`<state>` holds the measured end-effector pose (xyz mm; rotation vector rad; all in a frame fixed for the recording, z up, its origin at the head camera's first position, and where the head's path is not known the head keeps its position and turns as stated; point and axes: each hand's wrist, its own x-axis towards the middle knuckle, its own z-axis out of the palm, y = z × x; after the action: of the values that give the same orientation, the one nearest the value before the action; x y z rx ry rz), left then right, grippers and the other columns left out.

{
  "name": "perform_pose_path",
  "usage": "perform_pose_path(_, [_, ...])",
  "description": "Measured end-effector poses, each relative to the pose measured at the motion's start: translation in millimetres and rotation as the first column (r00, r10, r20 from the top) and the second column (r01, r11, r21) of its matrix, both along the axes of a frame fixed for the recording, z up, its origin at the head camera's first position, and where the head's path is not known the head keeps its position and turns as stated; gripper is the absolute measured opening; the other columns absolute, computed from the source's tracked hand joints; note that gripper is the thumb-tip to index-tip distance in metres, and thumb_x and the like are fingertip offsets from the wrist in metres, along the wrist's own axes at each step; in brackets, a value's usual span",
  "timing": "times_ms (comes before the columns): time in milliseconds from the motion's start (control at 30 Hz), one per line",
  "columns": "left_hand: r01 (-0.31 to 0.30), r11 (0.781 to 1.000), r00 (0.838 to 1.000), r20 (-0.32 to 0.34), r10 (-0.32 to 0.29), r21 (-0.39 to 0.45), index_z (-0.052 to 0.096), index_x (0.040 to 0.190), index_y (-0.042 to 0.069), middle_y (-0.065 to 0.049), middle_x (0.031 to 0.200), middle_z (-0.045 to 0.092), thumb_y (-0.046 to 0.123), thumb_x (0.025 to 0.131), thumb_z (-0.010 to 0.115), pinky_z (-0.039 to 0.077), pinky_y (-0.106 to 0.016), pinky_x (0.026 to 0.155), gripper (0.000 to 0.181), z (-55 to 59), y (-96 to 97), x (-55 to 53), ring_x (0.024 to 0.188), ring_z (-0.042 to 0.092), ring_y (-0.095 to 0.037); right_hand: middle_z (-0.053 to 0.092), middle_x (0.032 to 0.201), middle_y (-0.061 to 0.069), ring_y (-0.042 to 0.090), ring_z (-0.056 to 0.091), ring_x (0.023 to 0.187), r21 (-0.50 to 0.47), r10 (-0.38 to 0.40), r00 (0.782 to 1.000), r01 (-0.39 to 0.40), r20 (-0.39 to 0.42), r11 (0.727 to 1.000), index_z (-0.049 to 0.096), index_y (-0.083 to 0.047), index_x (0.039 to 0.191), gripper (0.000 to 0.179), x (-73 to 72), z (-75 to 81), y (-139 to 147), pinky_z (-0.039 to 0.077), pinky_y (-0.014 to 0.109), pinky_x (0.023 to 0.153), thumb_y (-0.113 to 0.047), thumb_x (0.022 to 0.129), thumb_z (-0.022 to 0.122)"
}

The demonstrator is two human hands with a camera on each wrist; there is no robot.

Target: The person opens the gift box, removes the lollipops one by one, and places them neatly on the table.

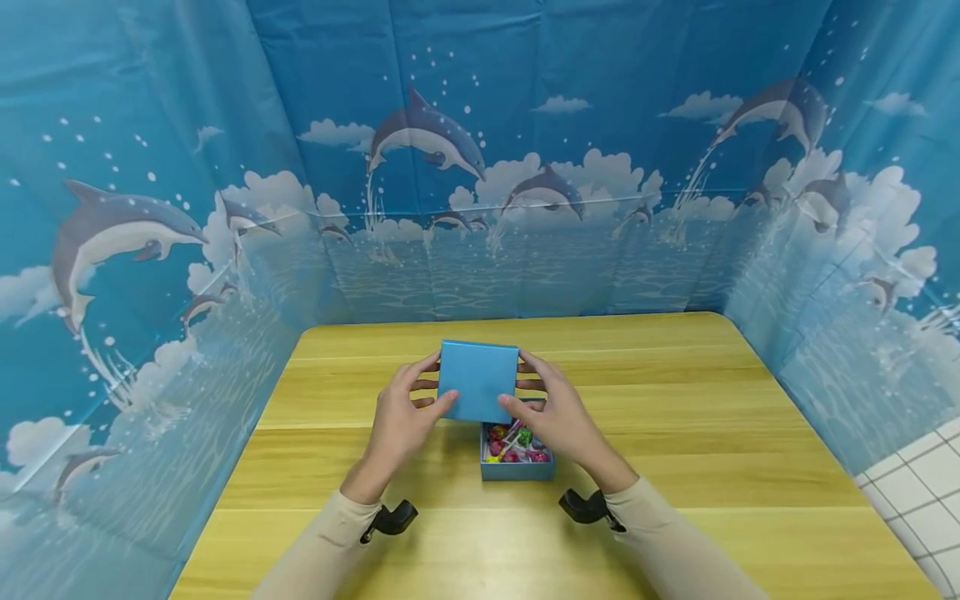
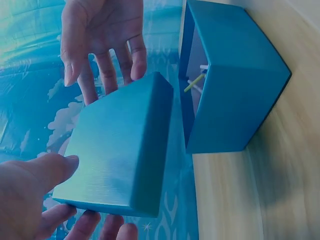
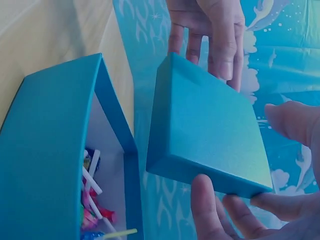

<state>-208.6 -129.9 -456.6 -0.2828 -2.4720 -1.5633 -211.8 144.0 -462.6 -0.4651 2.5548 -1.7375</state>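
Note:
A square blue box lid (image 1: 477, 383) is held up above the table between both hands, its flat top facing the head camera. My left hand (image 1: 401, 421) grips its left side, with the thumb over the top and the fingers around the edge. On the opposite side my right hand (image 1: 558, 417) holds the lid, fingers against its edge; the right wrist view shows that thumb raised off the top. Just below and partly behind the lid stands an uncovered blue box (image 1: 517, 472). Inside lie several colourfully wrapped lollipops (image 1: 513, 446), their sticks at mixed angles. The lid hides the box's far left part.
A wooden table (image 1: 315, 467) with yellow-brown grain lies beneath. Blue dolphin-print curtains (image 1: 480, 267) surround its back and sides. White floor tiles (image 1: 922, 492) show at the right. Each wrist carries a black camera mount (image 1: 393, 518).

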Motion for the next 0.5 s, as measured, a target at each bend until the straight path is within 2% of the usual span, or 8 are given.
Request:
perform_pose_path(100, [-0.017, 1.000, 1.000, -0.025, 0.017, 0.005, 0.067, 0.166, 0.021, -0.015, 0.157, 0.072, 0.021, 0.106, 0.090, 0.067, -0.064, 0.112, 0.065, 0.6, -3.9, -1.6, 0.134, 0.078, -0.043, 0.048, 0.176, 0.022, 0.046, 0.064, 0.152, 0.009, -0.009, 1.000, 0.009, -0.025, 1.000, 0.032, -0.014, 0.185, 0.090, -0.2, -1.7, -4.0, 0.063, 0.061, 0.119, -0.038, 0.113, 0.080])
perform_pose_path(233, [-0.037, 0.999, 0.999, -0.038, 0.037, 0.004, 0.069, 0.164, 0.022, -0.012, 0.160, 0.074, 0.027, 0.106, 0.091, 0.064, -0.066, 0.115, 0.063, 1.1, -7.3, -2.7, 0.134, 0.081, -0.041, 0.049, 0.179, 0.019, 0.045, 0.066, 0.151, -0.013, -0.018, 0.998, 0.017, -0.053, 1.000, 0.036, -0.016, 0.184, 0.087, -0.5, -2.9, -8.6, 0.063, 0.062, 0.118, -0.037, 0.113, 0.081])
perform_pose_path(400, [-0.050, 0.998, 0.999, -0.011, 0.051, 0.026, 0.066, 0.165, 0.018, -0.010, 0.165, 0.071, 0.036, 0.105, 0.091, 0.057, -0.065, 0.126, 0.067, 0.5, -10.2, -1.6, 0.138, 0.080, -0.038, 0.056, 0.174, 0.018, 0.046, 0.068, 0.150, -0.087, -0.018, 0.997, 0.011, -0.078, 0.996, 0.043, -0.017, 0.179, 0.076, 0.4, -0.6, -15.9, 0.063, 0.063, 0.119, -0.033, 0.114, 0.080])
perform_pose_path(500, [-0.069, 0.997, 0.998, 0.000, 0.069, 0.047, 0.064, 0.163, 0.015, -0.014, 0.165, 0.069, 0.037, 0.105, 0.091, 0.056, -0.064, 0.127, 0.068, -1.1, -12.9, 0.0, 0.141, 0.078, -0.040, 0.056, 0.174, 0.019, 0.046, 0.067, 0.152, -0.129, 0.000, 0.997, -0.010, -0.071, 0.992, 0.046, -0.015, 0.175, 0.070, 1.6, 0.1, -21.5, 0.062, 0.061, 0.121, -0.031, 0.115, 0.079])
